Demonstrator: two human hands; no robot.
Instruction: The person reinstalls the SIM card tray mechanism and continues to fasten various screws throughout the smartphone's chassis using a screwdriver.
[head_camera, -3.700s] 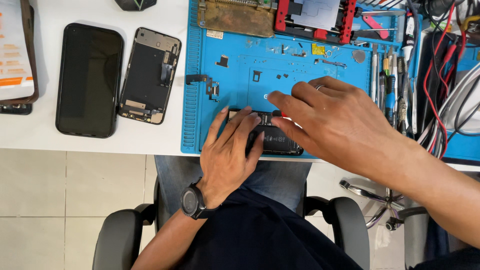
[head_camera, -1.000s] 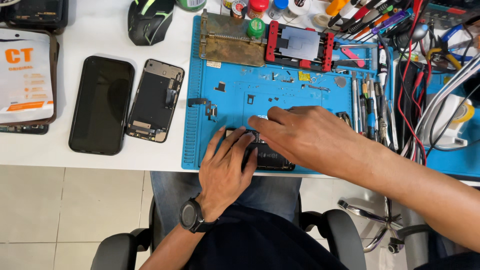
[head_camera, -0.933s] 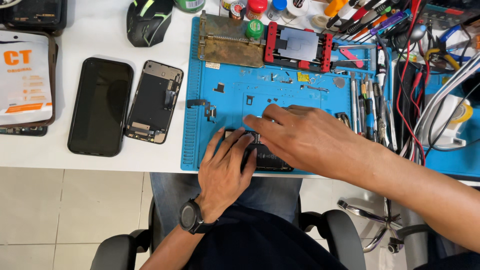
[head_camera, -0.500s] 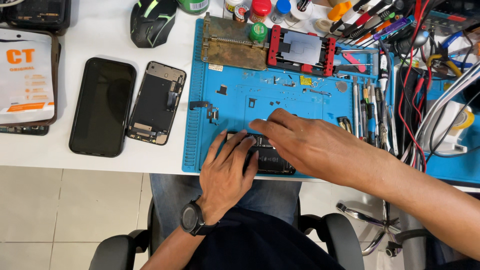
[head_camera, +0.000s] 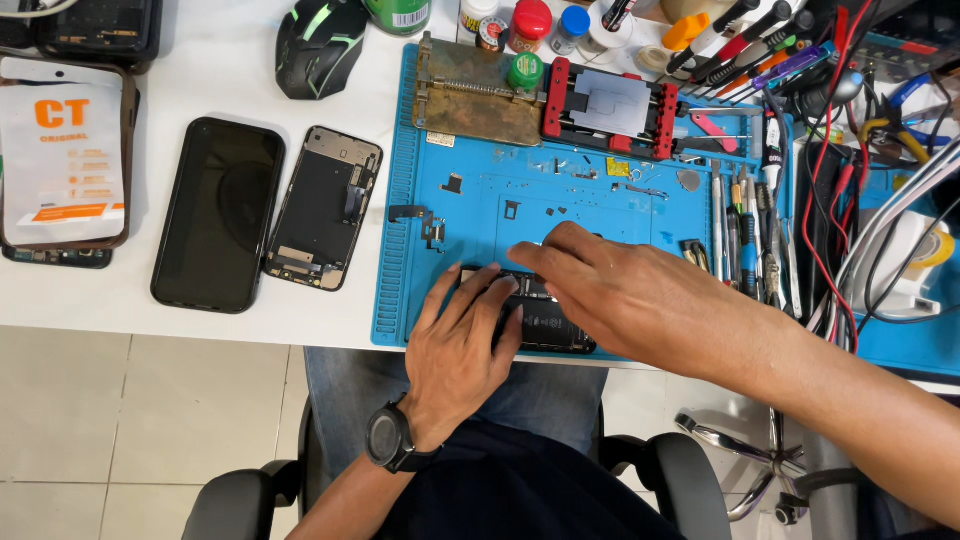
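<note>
Head camera, looking down: a person seated at a white table (head_camera: 200, 90) works on an opened phone (head_camera: 545, 320) lying at the near edge of a blue work mat (head_camera: 480, 200), apparently placed there to keep loose parts in one spot. The left hand (head_camera: 460, 345) lies flat on the phone's near end, fingers spread wide, seemingly pinning it down; it grips nothing. The right hand (head_camera: 625, 295) reaches across from the right, fingers bunched narrow with the tips at the phone's upper edge; whether they pinch a small part cannot be told. A black watch (head_camera: 388, 440) sits on the left wrist. Off the mat to the left lie a dark phone screen (head_camera: 218, 215) and, just beside it, a phone frame (head_camera: 325, 205). Screwdrivers (head_camera: 745, 225) line the mat's right side.
</note>
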